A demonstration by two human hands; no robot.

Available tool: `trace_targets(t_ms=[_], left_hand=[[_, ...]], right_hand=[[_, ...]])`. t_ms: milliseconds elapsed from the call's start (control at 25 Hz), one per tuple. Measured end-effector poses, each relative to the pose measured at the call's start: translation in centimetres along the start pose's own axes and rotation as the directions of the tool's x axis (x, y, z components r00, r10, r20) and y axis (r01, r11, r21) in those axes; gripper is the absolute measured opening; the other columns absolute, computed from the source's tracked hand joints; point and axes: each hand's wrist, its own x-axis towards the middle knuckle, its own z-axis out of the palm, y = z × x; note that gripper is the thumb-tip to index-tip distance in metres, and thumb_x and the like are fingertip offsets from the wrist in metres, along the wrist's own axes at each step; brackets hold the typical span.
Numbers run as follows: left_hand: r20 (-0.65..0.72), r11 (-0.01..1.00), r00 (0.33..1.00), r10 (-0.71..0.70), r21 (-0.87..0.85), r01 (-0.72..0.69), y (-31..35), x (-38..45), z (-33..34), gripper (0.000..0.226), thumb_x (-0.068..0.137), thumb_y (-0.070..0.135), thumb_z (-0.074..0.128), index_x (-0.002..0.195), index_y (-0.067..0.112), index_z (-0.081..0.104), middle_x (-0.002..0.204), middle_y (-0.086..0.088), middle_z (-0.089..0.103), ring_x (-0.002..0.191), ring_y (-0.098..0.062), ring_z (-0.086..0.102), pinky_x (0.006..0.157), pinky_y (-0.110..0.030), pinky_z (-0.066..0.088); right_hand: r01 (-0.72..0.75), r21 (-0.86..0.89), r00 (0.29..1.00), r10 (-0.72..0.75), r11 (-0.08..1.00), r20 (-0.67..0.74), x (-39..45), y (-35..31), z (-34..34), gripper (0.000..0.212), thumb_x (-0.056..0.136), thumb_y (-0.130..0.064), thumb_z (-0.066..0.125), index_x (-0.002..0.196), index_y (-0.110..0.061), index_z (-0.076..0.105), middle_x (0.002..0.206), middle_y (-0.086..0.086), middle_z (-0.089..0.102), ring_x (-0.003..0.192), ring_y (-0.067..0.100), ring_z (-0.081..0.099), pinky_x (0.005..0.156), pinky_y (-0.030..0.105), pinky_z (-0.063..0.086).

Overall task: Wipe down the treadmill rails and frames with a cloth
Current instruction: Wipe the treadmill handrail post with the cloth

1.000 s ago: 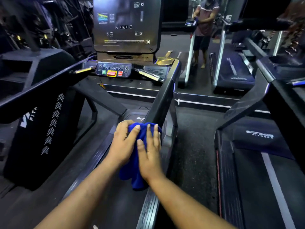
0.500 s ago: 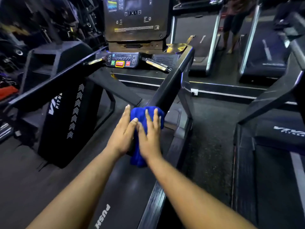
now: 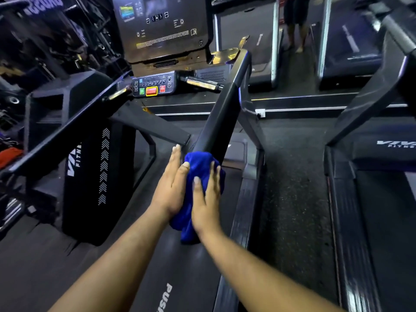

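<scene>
While both palms sandwich the cloth [image 3: 203, 174], left hand [image 3: 172, 185] lies flat with straight fingers on its left side, right hand [image 3: 207, 199] flat on its right. Cloth wraps the lower end of the rail [image 3: 222, 118] just ahead of the fingertips, tail hanging below the wrists. Console [image 3: 155, 86] well beyond, belt [image 3: 180, 266] under the forearms.

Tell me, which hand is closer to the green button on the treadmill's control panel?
Left. The left hand lies on the cloth's left side, more nearly below the green button; the right hand presses the cloth farther right and lower in the picture.
</scene>
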Motion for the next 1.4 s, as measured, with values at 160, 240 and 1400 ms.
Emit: trace_targets(t_ms=[160,240,1400], left_hand=[[-0.006,0.999,1.000,0.005,-0.051,-0.005,-0.3,0.3,0.0,0.084,0.085,0.062,0.027,0.157,0.024,0.009,0.163,0.016,0.006,0.147,0.008,0.006,0.125,-0.032,0.009],[-0.009,0.999,1.000,0.015,-0.032,-0.016,-0.1,0.2,0.0,0.083,0.086,0.061,0.024,0.158,0.024,0.003,0.159,0.022,0.001,0.145,0.012,0.001,0.125,-0.037,0.007],[0.168,0.894,0.977,-0.128,0.447,0.040,2.0,0.9,-0.3,0.096,0.072,0.083,0.007,0.156,0.038,-0.003,0.162,0.020,-0.011,0.148,0.003,-0.009,0.122,-0.053,-0.001]], right_hand=[[0.102,-0.242,0.994,-0.092,0.965,0.053,6.2,-1.1,-0.4,0.059,0.101,-0.036,0.042,0.155,-0.023,0.024,0.166,0.003,0.003,0.153,0.020,0.001,0.124,0.035,0.004],[0.050,-0.427,0.997,-0.019,0.903,0.076,12.1,-3.2,-0.7,0.054,0.103,-0.033,0.043,0.154,-0.026,0.029,0.167,0.003,0.001,0.153,0.029,0.001,0.122,0.040,0.006],[0.088,-0.107,0.996,-0.089,0.990,0.001,6.3,0.8,0.0,0.070,0.095,-0.046,0.035,0.156,-0.025,0.007,0.165,-0.006,-0.002,0.151,0.010,-0.007,0.122,0.026,-0.003]])
